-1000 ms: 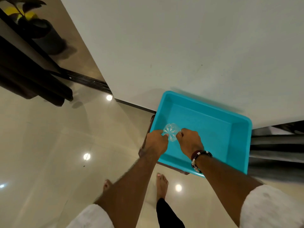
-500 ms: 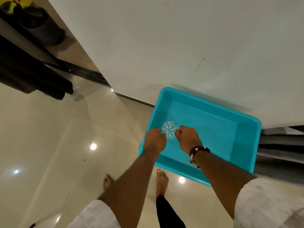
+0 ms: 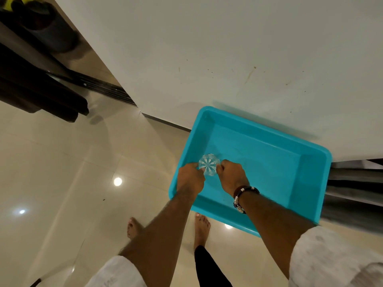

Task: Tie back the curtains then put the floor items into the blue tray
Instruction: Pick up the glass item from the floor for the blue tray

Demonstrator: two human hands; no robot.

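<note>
In the head view, a clear glass [image 3: 209, 165] was pinched between the left hand [image 3: 190, 180] and right hand [image 3: 232, 177] over the otherwise empty blue tray [image 3: 310, 183]. Placement seemed just begun; curtain tying could not be judged.

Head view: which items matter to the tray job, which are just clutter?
In play:
- rectangular blue plastic tray
- clear ribbed glass, held over the tray
- left hand and right hand, both pinching the glass

Lying about:
- dark potted plant
- dark curtain
- beaded wrist bracelet
</note>
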